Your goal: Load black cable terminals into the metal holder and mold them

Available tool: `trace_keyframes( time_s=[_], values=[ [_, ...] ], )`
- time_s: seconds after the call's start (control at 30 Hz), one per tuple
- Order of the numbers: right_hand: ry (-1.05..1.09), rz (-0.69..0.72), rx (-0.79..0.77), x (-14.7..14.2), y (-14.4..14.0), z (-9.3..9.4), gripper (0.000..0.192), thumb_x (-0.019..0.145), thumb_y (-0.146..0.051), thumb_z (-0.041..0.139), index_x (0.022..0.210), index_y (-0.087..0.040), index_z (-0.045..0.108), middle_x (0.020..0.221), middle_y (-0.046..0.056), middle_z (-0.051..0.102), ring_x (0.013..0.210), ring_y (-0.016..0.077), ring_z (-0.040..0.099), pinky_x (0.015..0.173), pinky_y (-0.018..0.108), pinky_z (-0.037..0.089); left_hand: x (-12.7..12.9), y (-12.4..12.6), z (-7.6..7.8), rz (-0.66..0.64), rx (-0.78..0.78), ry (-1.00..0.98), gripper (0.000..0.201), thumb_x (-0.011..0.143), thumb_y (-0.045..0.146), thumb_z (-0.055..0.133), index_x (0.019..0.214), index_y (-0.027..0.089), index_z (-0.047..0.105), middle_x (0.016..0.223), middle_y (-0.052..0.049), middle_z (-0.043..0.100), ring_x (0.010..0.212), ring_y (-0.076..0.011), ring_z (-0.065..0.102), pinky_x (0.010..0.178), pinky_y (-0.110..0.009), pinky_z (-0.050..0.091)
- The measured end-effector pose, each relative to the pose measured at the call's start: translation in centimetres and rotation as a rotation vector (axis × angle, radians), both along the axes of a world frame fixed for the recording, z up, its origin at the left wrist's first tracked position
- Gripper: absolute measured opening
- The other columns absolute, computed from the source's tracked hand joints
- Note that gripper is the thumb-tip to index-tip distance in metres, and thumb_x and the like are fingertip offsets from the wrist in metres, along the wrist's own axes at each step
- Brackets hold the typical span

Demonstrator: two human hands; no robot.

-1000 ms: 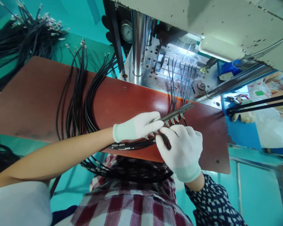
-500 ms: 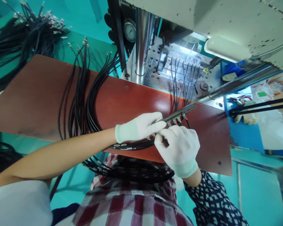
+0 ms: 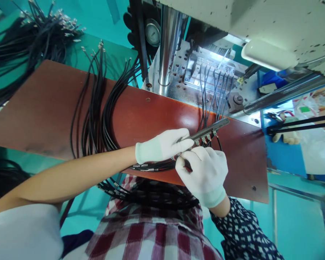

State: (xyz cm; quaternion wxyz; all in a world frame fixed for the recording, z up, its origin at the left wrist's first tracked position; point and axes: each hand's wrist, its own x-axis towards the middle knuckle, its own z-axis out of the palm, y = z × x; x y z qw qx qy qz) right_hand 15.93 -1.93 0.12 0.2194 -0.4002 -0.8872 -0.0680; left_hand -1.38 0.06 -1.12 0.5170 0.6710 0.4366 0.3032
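A slim dark metal bar (image 3: 209, 129) lies tilted over the reddish-brown board, its far end toward two o'clock. Small metal terminals (image 3: 206, 138) hang along its lower edge, their black wires (image 3: 151, 167) trailing toward eight o'clock.

No text, label or number can be read; the gauge (image 3: 152, 33) dial above the brown board (image 3: 43, 108) is too small to make out.

A round pressure gauge (image 3: 152, 33), what looks like a steel column (image 3: 167, 43), a checked cloth (image 3: 157, 231) below.
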Motion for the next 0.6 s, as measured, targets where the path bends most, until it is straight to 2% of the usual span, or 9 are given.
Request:
trace_keyframes(
  time_s=[0.1, 0.2, 0.3, 0.6],
  values=[
    [0.017, 0.004, -0.005, 0.2, 0.0, 0.2, 0.020, 0.080, -0.019, 0.064, 0.060, -0.023, 0.065, 0.057, -0.002, 0.056, 0.060, 0.0151, 0.047, 0.064, 0.036, 0.025, 0.0, -0.1, 0.0, 0.005, -0.010, -0.007, 0.038, 0.099, 0.047, 0.039, 0.074, 0.018, 0.039, 0.069, 0.005, 0.038, 0.063, -0.0093, 0.036, 0.060, -0.024, 0.032],
    [-0.012, 0.010, -0.054, 0.5, -0.6, 0.7, 0.010, 0.084, -0.029, 0.067, 0.076, -0.024, 0.071, 0.066, -0.002, 0.063, 0.062, 0.0150, 0.047, 0.064, 0.036, 0.025, 0.0, -0.2, 0.2, 0.017, -0.040, -0.021, 0.037, 0.099, 0.047, 0.039, 0.075, 0.018, 0.039, 0.069, 0.005, 0.041, 0.063, -0.0093, 0.038, 0.060, -0.024, 0.033],
    [-0.051, 0.044, -0.092, 0.6, -1.1, 0.7, 0.012, 0.086, -0.034, 0.066, 0.085, -0.025, 0.073, 0.070, -0.002, 0.065, 0.064, 0.0153, 0.047, 0.064, 0.036, 0.024, 0.1, -0.2, 0.3, 0.026, -0.050, -0.015, 0.037, 0.099, 0.047, 0.040, 0.075, 0.018, 0.040, 0.068, 0.006, 0.041, 0.063, -0.0093, 0.038, 0.060, -0.024, 0.034],
    [0.015, 0.067, -0.034, -0.9, -0.9, -0.8, 0.018, 0.082, -0.022, 0.062, 0.064, -0.022, 0.064, 0.060, -0.001, 0.057, 0.063, 0.0172, 0.043, 0.064, 0.037, 0.025, 0.2, -0.1, 0.1, 0.050, -0.031, 0.009, 0.034, 0.098, 0.042, 0.042, 0.075, 0.017, 0.041, 0.070, 0.005, 0.039, 0.065, -0.0096, 0.036, 0.062, -0.025, 0.033]
  ],
)
